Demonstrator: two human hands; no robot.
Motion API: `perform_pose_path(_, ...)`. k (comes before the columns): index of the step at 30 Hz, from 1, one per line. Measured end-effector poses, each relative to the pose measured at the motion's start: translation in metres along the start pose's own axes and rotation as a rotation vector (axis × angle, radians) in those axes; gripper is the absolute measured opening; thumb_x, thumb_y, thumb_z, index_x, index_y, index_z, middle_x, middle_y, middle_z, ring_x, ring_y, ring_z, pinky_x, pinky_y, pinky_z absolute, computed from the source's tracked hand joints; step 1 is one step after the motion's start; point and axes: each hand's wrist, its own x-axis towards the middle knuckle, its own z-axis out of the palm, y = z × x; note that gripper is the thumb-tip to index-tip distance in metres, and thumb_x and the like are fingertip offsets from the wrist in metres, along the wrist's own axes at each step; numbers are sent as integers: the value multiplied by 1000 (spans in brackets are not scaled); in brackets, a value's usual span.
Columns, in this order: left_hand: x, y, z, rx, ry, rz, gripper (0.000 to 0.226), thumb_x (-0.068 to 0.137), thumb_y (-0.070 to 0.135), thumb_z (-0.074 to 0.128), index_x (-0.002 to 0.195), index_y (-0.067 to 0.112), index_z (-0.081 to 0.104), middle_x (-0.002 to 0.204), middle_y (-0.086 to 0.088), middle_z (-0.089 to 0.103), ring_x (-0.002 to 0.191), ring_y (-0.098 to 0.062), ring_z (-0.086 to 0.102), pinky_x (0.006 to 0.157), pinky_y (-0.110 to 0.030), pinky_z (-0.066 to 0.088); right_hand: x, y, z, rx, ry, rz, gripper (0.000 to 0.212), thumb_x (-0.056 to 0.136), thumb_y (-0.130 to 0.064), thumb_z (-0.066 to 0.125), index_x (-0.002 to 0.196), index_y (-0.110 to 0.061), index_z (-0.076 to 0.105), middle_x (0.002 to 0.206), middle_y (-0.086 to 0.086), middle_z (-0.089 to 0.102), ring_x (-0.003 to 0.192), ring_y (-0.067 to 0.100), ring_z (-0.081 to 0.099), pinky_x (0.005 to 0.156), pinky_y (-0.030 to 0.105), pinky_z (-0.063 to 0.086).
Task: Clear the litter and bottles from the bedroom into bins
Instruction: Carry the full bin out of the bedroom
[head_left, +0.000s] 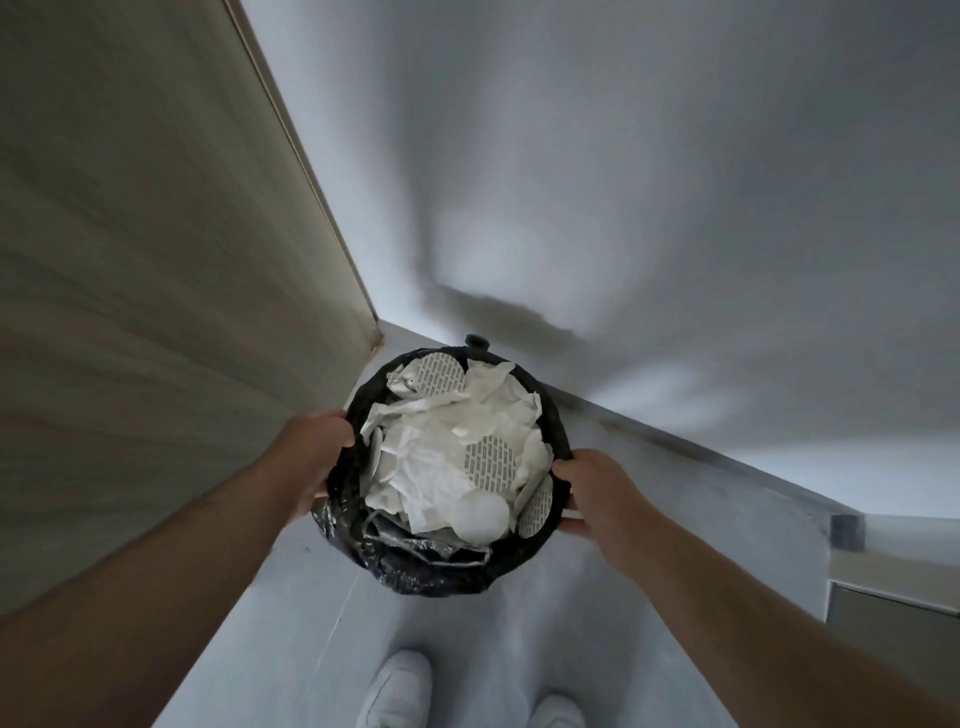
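Broadly, the pale wood-grain panel on the left and the white wall meet in a corner over the grey floor. The round black bin sits in that corner, just ahead of the white shoes; whether it rests on the floor or hangs lifted I cannot tell. Its crinkled black plastic liner sags loose over the near edge. The left hand grips the left rim and the right hand the right rim, fingers curled round the edge on both sides. Crumpled white paper litter is heaped to the brim, with round grey-patterned discs lying on top. Moving it well, I judge, means a level bin, an even pull between the hands and a slow pace, since the heap could spill and the slack liner could slip.
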Motion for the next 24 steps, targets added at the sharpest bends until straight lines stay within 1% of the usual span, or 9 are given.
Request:
perform_pose_path(2,20,-4,2,7,9,18,48,68,5,43,106,19,69,106,-17,69,104,-37,63,96,-53,48,23,4,8,1,-2,4,17,89,-12,52,103,-10,61,109,15,65,99,30,65,78,44,60)
perform_pose_path(4,37,-7,3,13,12,47,52,62,8,44,106,19,69,106,-18,70,105,-38,64,95,-57,47,41,6,15,1,-7,-8,19,87,-16,54,105,-12,61,110,14,65,99,29,65,75,42,60)
perform_pose_path(7,56,-13,6,4,47,60,42,75,4,44,107,18,67,110,-18,67,107,-38,62,95,-51,47,58,9,24,-3,-11,-9,22,88,-20,56,108,-13,61,111,13,65,99,28,65,65,36,60)
perform_pose_path(9,67,-15,8,3,65,67,40,78,4,43,106,20,66,112,-19,66,107,-38,61,93,-47,48,64,11,28,11,-25,4,24,89,-20,55,111,-12,60,110,13,64,98,29,65,63,35,58)
perform_pose_path(13,81,-15,5,10,72,73,40,79,5,43,112,14,65,113,-22,65,96,-33,61,80,-36,45,69,17,40,78,-82,33,29,87,-21,55,113,-10,60,112,15,65,99,31,65,74,42,59)
perform_pose_path(18,96,-16,-2,44,85,49,41,79,12,44,116,14,61,115,-22,62,107,-37,58,81,-38,43,72,16,56,137,-111,31,15,91,-18,53,103,-10,60,103,12,65,98,29,65,81,43,57)
perform_pose_path(20,99,-17,-5,49,80,49,42,76,14,45,115,13,61,116,-22,61,105,-35,58,82,-39,43,73,14,60,160,-121,30,15,92,-18,53,103,-11,60,98,9,65,97,28,64,80,42,57)
perform_pose_path(22,100,-17,-6,47,71,48,43,72,16,44,111,13,62,115,-22,62,103,-34,58,84,-41,44,74,13,61,167,-120,29,21,93,-19,52,110,-9,59,99,9,64,102,30,64,77,41,57)
perform_pose_path(24,100,-17,-6,38,66,55,35,77,12,41,104,13,63,109,-21,63,95,-31,57,84,-41,45,75,13,62,176,-118,27,25,93,-20,52,114,-8,58,101,11,63,103,32,64,72,39,57)
